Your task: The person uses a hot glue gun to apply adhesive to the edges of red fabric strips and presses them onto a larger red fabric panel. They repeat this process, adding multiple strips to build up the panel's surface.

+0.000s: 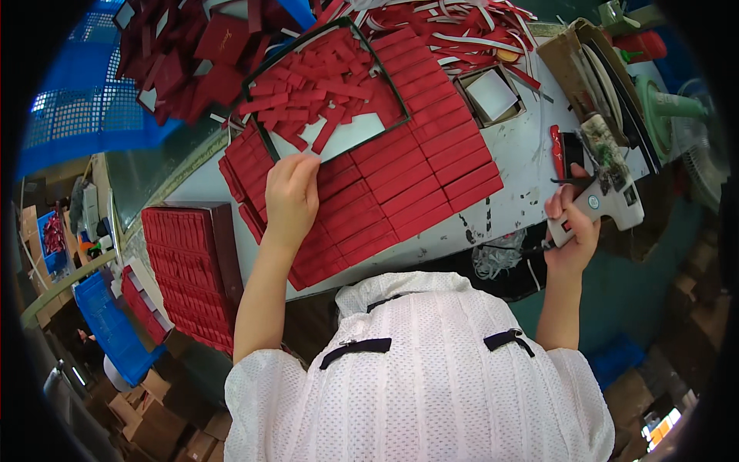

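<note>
My left hand [292, 194] is closed, its fingertips pinched together at the near-left edge of a dark-rimmed tray [394, 123]. Whatever is between those fingers is too small to make out. Loose red strips [308, 81] lie heaped in the tray over its white bottom. The tray rests on rows of red boxes [392, 181] packed side by side on the table. On the right, my right hand [573, 227] grips a white glue gun [616, 208], held at the table's right edge, with a grimy, stringy clump [604, 146] next to its front end.
A stack of red boxes [177, 269] stands left of the table. Red boxes [223, 38] and red-and-white ribbons [462, 38] pile up at the back. A small open box [490, 96], red-handled pliers [556, 146], a cardboard box [581, 65] and a green fan [670, 104] are at the right.
</note>
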Demonstrator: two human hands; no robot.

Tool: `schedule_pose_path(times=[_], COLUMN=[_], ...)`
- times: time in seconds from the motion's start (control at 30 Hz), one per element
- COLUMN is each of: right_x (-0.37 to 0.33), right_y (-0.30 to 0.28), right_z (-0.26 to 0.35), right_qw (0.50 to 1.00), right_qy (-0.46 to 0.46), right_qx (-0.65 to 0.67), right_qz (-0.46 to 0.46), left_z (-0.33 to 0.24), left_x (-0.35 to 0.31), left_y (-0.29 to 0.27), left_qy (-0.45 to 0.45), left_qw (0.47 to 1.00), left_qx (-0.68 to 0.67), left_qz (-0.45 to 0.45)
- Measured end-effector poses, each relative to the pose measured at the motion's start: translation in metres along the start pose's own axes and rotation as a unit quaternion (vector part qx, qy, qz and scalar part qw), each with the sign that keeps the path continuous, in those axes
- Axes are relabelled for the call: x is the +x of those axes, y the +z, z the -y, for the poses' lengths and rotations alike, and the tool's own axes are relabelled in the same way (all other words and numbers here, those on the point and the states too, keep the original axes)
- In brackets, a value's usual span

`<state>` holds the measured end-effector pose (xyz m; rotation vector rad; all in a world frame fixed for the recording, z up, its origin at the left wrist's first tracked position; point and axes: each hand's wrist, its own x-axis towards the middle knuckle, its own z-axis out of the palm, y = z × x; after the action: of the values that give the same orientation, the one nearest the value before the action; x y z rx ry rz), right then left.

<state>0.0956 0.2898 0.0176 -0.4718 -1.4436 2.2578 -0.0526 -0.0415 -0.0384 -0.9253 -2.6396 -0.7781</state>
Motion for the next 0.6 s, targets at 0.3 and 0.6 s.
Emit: schedule_pose_path(times=[0.3, 0.6], right_x=[-0.045, -0.034], right_y=[0.003, 0.031], right_z=[-0.042, -0.059], right_qw=[0.980, 0.971], right_qy=[0.171, 0.198], right_qx=[0.039, -0.007], right_qz=[0.093, 0.133], left_z=[-0.035, -0.085], left_x=[-0.016, -0.067], left_y=[0.013, 0.048], left_qy=[0.008, -0.099], left_qw=[0.998, 0.980], left_qx=[0.015, 0.058], left_qz=[-0.057, 0.163])
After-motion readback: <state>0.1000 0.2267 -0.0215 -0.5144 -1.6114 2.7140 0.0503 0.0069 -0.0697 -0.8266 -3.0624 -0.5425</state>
